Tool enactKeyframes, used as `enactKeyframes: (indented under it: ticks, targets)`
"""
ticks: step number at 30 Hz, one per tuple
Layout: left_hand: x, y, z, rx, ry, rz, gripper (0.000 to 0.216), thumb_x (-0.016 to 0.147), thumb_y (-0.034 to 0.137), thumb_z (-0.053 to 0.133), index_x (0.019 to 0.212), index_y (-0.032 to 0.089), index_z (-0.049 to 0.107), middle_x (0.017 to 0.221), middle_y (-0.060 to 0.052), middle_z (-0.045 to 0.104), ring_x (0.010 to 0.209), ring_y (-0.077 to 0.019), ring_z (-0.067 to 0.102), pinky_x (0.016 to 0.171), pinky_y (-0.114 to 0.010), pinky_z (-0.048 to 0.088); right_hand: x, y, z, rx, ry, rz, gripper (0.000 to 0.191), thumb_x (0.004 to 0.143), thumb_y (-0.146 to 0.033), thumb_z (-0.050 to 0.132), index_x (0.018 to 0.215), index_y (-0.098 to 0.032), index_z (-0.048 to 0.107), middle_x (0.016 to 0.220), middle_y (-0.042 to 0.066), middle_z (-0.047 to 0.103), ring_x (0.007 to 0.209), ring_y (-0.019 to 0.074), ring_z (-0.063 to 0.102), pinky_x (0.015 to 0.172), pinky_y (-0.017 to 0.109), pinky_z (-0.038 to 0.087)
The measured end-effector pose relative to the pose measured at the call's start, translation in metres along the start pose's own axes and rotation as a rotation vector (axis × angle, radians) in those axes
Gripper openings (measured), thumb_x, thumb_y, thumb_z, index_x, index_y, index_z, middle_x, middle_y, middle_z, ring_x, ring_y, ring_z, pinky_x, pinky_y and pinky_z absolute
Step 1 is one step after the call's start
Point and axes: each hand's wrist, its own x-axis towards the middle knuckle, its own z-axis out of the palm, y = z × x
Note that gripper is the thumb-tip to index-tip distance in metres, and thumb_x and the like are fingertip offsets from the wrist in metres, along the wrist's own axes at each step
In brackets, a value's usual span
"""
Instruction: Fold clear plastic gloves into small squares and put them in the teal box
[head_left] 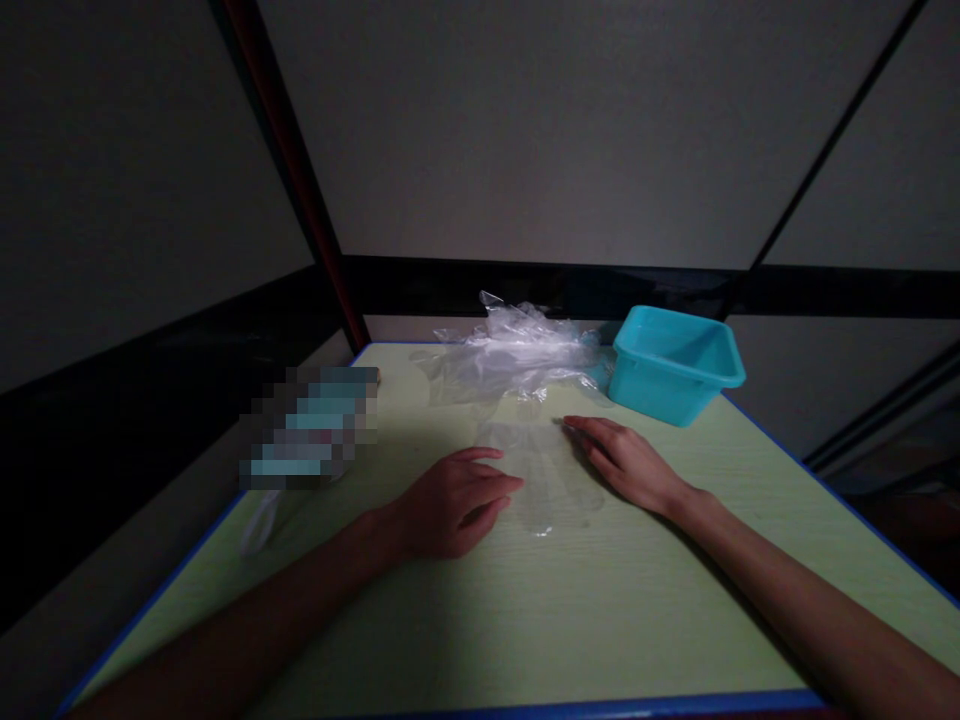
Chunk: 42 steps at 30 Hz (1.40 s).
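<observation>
A thin, clear plastic disposable glove lies flat on the pale green table, between my two hands. My left hand is at its left edge, with fingers apart and nothing in them. Across from it, my right hand reaches in along the glove's upper right side, fingers stretched out and holding nothing. Whether the fingertips of either hand touch the plastic, I cannot tell. Behind the glove sits a crumpled heap of clear plastic gloves.
A turquoise plastic basin stands at the back right, beside the heap. On the left lies a blurred-out object with a white strap loop. Blue edging borders the table, and panelled walls rise behind it.
</observation>
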Motion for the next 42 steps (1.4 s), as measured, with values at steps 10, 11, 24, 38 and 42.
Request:
enactKeyframes:
  ticks: [10, 11, 24, 38, 42]
  targets:
    - [0.0, 0.013, 0.004, -0.081, -0.045, 0.061, 0.024, 0.08, 0.013, 0.039, 0.095, 0.016, 0.058, 0.081, -0.005, 0.068, 0.073, -0.0133, 0.063, 0.09, -0.034, 0.041, 0.0, -0.004, -0.002, 0.002, -0.017, -0.001, 0.039, 0.084, -0.016, 0.032, 0.119, -0.011, 0.046, 0.117, 0.011, 0.055, 0.106, 0.0204, 0.051, 0.09, 0.037, 0.041]
    - [0.0, 0.013, 0.005, -0.06, -0.001, 0.042, 0.023, 0.079, 0.013, 0.04, 0.093, 0.016, 0.058, 0.082, -0.005, 0.068, 0.074, -0.0134, 0.062, 0.089, -0.033, 0.042, 0.0, -0.005, -0.002, 0.008, -0.021, -0.014, 0.039, 0.084, -0.016, 0.032, 0.12, -0.011, 0.046, 0.117, 0.011, 0.054, 0.107, 0.02, 0.051, 0.091, 0.037, 0.041]
    - [0.001, -0.015, 0.005, 0.291, 0.091, -0.55, 0.029, 0.081, 0.019, 0.036, 0.101, 0.015, 0.056, 0.088, -0.005, 0.067, 0.091, -0.0203, 0.058, 0.091, -0.038, 0.04, 0.002, -0.013, -0.002, 0.015, -0.138, -0.19, 0.043, 0.087, -0.02, 0.031, 0.129, -0.015, 0.035, 0.129, 0.01, 0.044, 0.117, 0.0199, 0.041, 0.101, 0.046, 0.027]
    - [0.012, -0.009, 0.016, 0.249, 0.026, -0.443, 0.034, 0.079, 0.017, 0.04, 0.109, 0.012, 0.052, 0.121, -0.011, 0.051, 0.115, -0.0203, 0.044, 0.097, -0.035, 0.036, 0.008, -0.023, 0.008, -0.071, -0.139, -0.147, 0.045, 0.088, -0.024, 0.031, 0.131, -0.011, 0.034, 0.136, 0.012, 0.031, 0.125, 0.0209, 0.028, 0.103, 0.044, 0.022]
    - [0.017, 0.001, 0.023, 0.234, -0.078, -0.379, 0.04, 0.083, 0.021, 0.035, 0.12, 0.007, 0.044, 0.132, -0.014, 0.038, 0.124, -0.02, 0.032, 0.102, -0.036, 0.028, 0.008, -0.031, 0.014, -0.092, -0.197, -0.178, 0.049, 0.089, -0.029, 0.03, 0.134, -0.011, 0.026, 0.14, 0.013, 0.022, 0.128, 0.022, 0.02, 0.103, 0.045, 0.019]
